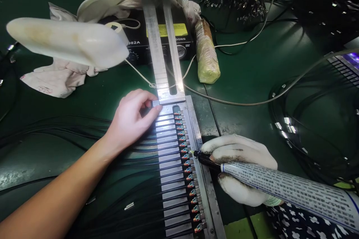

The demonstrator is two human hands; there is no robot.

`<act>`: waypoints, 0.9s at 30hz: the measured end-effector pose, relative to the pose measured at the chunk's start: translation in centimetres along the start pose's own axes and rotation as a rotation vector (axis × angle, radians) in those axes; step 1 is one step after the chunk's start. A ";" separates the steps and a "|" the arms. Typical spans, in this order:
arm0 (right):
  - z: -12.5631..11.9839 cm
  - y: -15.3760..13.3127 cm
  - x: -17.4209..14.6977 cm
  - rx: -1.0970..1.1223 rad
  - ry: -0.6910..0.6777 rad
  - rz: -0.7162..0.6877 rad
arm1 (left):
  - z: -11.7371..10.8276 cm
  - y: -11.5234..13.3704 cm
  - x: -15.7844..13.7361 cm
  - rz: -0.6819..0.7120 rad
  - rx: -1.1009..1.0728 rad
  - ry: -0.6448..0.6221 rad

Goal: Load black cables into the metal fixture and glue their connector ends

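Observation:
My bare left hand [134,119] pinches a small metal tab at the upper left corner of a long metal fixture [193,119]. A row of black cables [168,149] lies across the fixture, with coloured wires and metal connectors [185,150] at their right ends. In my gloved right hand [241,168] is a thick tube [280,188] covered in printed text, with a black front end. Its pale yellowish tip is at a connector near the middle of the row; whether it touches cannot be told. The slotted metal lid [157,56] of the fixture stands swung open beyond the row.
Behind the lid sits a black control box [140,50] with dials, a white cloth [67,78] beside it. A blurred white rounded object [67,41] is at upper left, a plastic-wrapped block [207,54] right of the box. Coiled cables [314,119] and a hose [252,104] lie at right.

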State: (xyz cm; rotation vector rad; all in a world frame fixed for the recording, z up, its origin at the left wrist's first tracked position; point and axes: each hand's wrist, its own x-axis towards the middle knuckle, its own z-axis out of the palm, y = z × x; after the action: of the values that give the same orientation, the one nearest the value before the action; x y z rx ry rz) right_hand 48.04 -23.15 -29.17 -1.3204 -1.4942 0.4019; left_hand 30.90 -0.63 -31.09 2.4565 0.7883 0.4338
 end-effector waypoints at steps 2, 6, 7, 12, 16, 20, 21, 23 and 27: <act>0.0 0.0 0.1 -0.008 -0.003 -0.002 | 0.0 0.0 0.0 0.001 -0.003 0.001; -0.1 0.0 0.1 -0.020 -0.013 0.006 | 0.0 0.0 0.0 -0.001 -0.004 -0.001; -0.1 0.0 0.2 -0.017 -0.012 0.006 | 0.0 0.0 0.0 -0.002 -0.004 -0.002; -0.1 0.1 0.1 0.001 -0.017 0.005 | 0.1 0.0 0.0 -0.001 -0.004 -0.003; -0.1 0.1 0.1 0.008 -0.011 -0.004 | 0.0 0.0 0.0 0.004 0.001 -0.003; 0.0 0.1 0.1 0.007 0.004 -0.005 | -0.1 -0.1 0.0 -0.002 0.007 -0.004; 0.1 0.0 0.1 0.010 0.009 -0.004 | -0.1 -0.1 0.0 -0.002 0.008 -0.004; 0.1 -0.1 0.1 0.014 0.016 -0.008 | -0.1 -0.1 0.0 0.000 0.008 -0.005; 0.1 -0.1 -0.1 0.014 0.014 -0.010 | 0.0 -0.1 0.0 0.006 0.005 -0.003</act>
State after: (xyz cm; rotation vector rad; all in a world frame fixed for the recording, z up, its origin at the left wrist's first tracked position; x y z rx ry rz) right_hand 47.91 -23.21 -29.12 -1.3018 -1.4830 0.3959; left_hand 30.89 -0.55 -31.13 2.4645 0.7814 0.4312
